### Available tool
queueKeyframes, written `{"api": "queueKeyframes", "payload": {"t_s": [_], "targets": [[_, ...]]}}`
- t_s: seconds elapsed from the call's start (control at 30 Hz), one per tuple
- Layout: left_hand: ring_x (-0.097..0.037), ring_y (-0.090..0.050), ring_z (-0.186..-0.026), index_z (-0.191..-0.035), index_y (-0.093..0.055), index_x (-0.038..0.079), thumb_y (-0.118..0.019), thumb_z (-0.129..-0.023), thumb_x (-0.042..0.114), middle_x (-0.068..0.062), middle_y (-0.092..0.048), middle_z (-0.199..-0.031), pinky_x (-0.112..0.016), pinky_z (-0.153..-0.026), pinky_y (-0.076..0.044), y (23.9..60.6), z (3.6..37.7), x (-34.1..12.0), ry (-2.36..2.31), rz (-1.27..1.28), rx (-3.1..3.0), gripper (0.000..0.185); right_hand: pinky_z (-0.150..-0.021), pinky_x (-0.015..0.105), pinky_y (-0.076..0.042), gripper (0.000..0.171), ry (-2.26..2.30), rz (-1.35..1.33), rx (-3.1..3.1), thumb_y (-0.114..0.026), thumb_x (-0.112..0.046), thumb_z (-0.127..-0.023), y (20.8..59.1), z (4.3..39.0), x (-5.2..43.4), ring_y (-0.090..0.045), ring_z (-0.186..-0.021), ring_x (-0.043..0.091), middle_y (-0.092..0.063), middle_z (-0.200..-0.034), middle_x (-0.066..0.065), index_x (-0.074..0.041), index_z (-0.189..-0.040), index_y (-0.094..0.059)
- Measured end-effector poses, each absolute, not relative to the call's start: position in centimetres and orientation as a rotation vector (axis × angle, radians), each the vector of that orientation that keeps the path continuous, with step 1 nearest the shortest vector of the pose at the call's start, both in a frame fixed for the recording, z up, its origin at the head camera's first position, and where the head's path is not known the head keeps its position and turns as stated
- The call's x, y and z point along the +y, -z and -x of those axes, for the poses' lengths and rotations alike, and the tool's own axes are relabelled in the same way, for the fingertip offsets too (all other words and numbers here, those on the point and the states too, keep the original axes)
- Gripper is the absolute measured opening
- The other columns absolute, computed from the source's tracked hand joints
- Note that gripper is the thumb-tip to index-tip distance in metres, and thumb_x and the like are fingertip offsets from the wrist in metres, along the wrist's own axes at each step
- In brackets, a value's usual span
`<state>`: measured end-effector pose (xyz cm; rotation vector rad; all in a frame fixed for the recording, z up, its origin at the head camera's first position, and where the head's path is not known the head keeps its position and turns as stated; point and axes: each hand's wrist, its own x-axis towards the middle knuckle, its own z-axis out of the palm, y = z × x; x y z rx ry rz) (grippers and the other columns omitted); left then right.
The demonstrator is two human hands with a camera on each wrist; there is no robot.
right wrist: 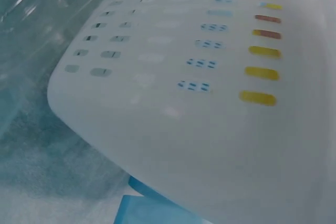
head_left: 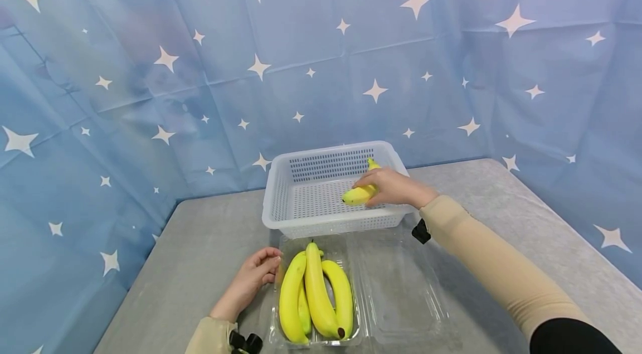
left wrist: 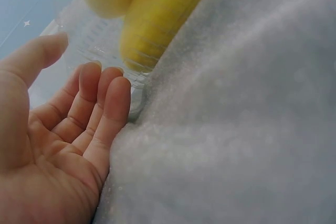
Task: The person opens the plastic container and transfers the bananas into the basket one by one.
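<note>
My right hand grips a yellow banana inside the white perforated basket, near its right side. The right wrist view shows the outside of the basket wall, with yellow showing through several slots. Several bananas lie in the left half of a clear hinged plastic container in front of the basket. At that container's left edge is my left hand, its fingers loosely bent and holding nothing. In the left wrist view, the left fingertips are close to the container's clear wall, below the yellow bananas.
The container's clear lid lies flat on the right, hinged to the half with bananas. A grey cloth covers the table. Behind it hangs a blue curtain with white stars, close to the basket's far rim.
</note>
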<state>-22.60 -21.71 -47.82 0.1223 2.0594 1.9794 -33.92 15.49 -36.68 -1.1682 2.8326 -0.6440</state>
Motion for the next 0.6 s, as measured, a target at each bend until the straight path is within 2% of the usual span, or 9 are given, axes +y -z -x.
{"api": "queueKeyframes", "payload": {"t_s": [0.47,0.6], "targets": [[-0.013,-0.055,-0.075,-0.113,-0.052,-0.007,-0.060,-0.096,0.015,-0.004,-0.057,-0.087,-0.026,-0.065,-0.050,47.7,22.5,-21.6,-1.989,-0.124,2.058,0.028,-0.097,0.043,-0.045,0.042,0.581,1.176,2.819,-0.079,-0.010,-0.080,38.3,35.3,15.3,-0.057,-0.113,0.024,-0.066,-0.118,0.003,-0.009,-0.120,-0.069],[-0.014,-0.055,-0.075,-0.112,-0.053,-0.006,-0.060,-0.096,0.015,-0.004,-0.057,-0.087,-0.026,-0.065,-0.050,47.7,22.6,-21.6,-1.986,-0.125,2.065,0.028,-0.093,0.040,-0.047,0.037,0.601,1.167,2.804,-0.075,-0.010,-0.082,39.0,35.7,15.1,-0.059,-0.108,0.021,-0.068,-0.114,0.000,-0.011,-0.119,-0.070]]}}
